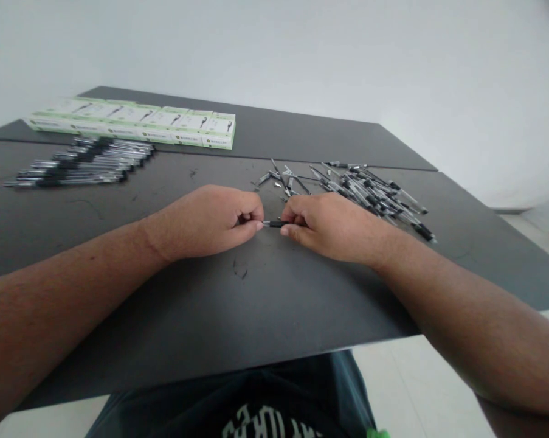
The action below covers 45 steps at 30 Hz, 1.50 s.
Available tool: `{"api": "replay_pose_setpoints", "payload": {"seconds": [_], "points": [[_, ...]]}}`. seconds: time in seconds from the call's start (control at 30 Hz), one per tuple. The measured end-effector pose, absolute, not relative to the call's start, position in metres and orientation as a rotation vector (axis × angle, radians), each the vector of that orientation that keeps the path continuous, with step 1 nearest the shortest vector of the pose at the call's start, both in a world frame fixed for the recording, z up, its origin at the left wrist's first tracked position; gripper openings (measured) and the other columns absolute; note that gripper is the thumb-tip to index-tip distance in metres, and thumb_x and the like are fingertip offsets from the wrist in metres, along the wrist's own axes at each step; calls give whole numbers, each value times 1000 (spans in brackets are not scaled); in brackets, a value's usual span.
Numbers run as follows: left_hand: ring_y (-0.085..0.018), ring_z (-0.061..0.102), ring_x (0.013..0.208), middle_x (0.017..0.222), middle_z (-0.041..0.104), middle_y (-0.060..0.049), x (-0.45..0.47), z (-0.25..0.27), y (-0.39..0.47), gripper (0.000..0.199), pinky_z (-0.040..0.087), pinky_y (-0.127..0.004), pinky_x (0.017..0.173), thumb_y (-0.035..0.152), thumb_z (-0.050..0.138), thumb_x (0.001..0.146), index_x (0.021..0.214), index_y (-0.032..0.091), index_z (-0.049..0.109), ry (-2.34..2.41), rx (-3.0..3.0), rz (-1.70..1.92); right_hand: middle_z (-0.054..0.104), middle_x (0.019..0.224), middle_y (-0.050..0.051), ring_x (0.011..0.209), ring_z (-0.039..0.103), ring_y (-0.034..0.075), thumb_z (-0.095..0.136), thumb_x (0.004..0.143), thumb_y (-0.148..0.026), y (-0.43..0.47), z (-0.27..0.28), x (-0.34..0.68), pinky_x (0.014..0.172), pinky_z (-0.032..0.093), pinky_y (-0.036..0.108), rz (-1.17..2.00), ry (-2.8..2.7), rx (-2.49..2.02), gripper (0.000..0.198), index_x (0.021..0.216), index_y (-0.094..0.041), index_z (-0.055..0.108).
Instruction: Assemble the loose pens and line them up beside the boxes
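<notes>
Between my two hands lies a slim pen (275,224) with a black grip, held level just above the table. My left hand (210,220) pinches its left end between thumb and forefinger. Closed around the other end is my right hand (331,226), whose fingers hide part of the barrel. Right behind the hands are loose pen parts (284,177), among them dark refills and small clear and metal pieces. Close beyond my right hand is a heap of clear pen barrels with black grips (374,193).
A row of assembled pens (87,163) lies on the left of the dark grey table (201,316). Behind them stands a line of green and white boxes (132,121). A seam crosses the table behind the pens, and its front edge runs close to my body.
</notes>
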<state>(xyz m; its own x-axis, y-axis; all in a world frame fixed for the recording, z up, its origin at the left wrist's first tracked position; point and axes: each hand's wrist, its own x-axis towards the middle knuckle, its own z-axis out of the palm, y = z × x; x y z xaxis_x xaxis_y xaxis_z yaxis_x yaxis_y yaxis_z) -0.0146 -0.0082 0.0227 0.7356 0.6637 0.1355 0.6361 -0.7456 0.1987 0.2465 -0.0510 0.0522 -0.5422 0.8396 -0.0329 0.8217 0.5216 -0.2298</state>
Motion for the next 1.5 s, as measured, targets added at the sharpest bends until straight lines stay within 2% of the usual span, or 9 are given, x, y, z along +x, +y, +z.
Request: {"api": "replay_pose_setpoints", "payload": {"seconds": [0.13,0.27,0.47,0.63,0.8,0.97,1.13,1.3,1.5], "points": [[-24,75,84,90,83,-5,-15,23,-8,30,46,-35,74,42,53,103,103,25,78,1052,2804,286,87,105,10,94,75,24,57,118,-33,-51,52,246,82,44,35,279,-2730,-1401,31,116,-19,84],[-24,74,83,90,83,-4,-14,24,-8,29,47,-35,75,41,54,103,103,25,78,1063,2798,275,87,106,7,90,74,23,69,112,-36,-50,51,246,79,45,33,328,-2679,-1425,25,125,-20,83],[-23,75,84,92,84,-5,-15,24,-8,29,47,-34,75,41,54,103,104,25,79,1045,2814,279,86,105,10,93,74,24,55,119,-34,-50,52,246,82,44,35,280,-2768,-1385,33,112,-19,83],[-23,76,83,91,84,-4,-15,24,-9,29,48,-34,75,41,55,104,103,25,79,1050,2807,285,86,104,6,88,73,22,72,110,-37,-51,50,247,78,44,33,335,-2666,-1424,24,125,-21,81],[-23,75,82,90,83,-4,-14,23,-9,28,48,-34,76,40,55,103,103,25,79,1049,2809,278,87,105,10,94,74,25,54,119,-35,-50,51,246,83,44,35,278,-2763,-1403,33,113,-19,83],[-23,74,81,89,83,-4,-15,23,-9,29,47,-34,74,41,54,104,102,25,78,1044,2805,285,86,105,7,90,74,23,73,110,-38,-51,51,246,79,44,33,337,-2661,-1437,27,129,-21,82],[-23,76,84,91,84,-4,-15,24,-9,28,48,-34,75,41,55,104,102,26,78,1041,2800,286,86,102,10,92,74,25,58,117,-34,-51,53,245,80,44,35,276,-2760,-1441,30,111,-19,83],[-24,75,83,90,83,-4,-16,23,-8,29,47,-34,74,42,54,104,103,26,78,1038,2794,295,88,108,8,93,75,24,68,113,-36,-51,52,246,81,46,34,330,-2689,-1416,26,129,-20,82],[-24,73,81,90,82,-4,-15,23,-8,29,46,-35,75,42,54,102,102,26,78,1045,2786,282,86,102,10,92,74,24,55,119,-34,-51,52,245,80,44,36,263,-2776,-1401,33,110,-19,83]]}}
